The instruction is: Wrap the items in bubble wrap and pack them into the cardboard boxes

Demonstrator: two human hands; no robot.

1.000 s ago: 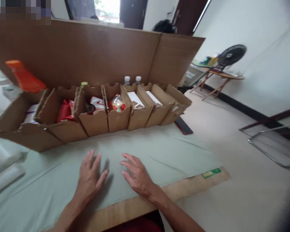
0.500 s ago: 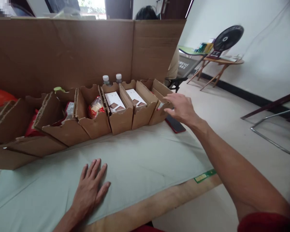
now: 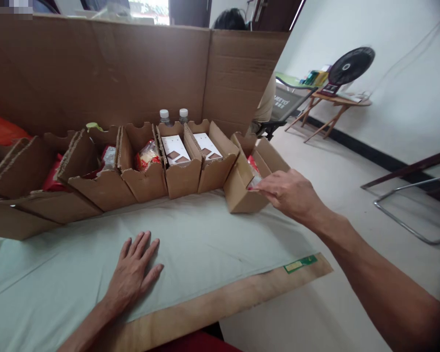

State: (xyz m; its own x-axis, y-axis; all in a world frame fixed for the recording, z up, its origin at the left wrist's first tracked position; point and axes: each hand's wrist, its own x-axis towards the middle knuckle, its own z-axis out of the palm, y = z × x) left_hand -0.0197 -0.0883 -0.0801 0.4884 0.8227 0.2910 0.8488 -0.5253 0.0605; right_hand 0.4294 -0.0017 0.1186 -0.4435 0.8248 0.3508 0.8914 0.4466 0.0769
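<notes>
My right hand (image 3: 288,193) is closed on the front edge of the rightmost cardboard bin (image 3: 244,193), which stands angled and apart from the row. A red and clear packet (image 3: 254,171) shows inside that bin, close to my fingers. My left hand (image 3: 134,266) lies flat on the pale green cloth (image 3: 190,244), fingers spread, holding nothing. Beside the angled bin, two bins hold white boxes (image 3: 176,149) with brown shapes. Another bin holds a red and clear snack bag (image 3: 147,155). Red packets (image 3: 53,173) lie in bins further left.
A tall cardboard panel (image 3: 132,73) stands behind the bins, with two white-capped bottles (image 3: 164,116) before it. A person's dark hair (image 3: 230,19) shows beyond. At the right are a chair (image 3: 284,100) and a black fan (image 3: 351,66) on a wooden table (image 3: 337,99).
The rightmost bin has moved toward me and turned, leaving a gap to its neighbour. My right hand has come nearer and closed on its edge. My left hand still lies flat.
</notes>
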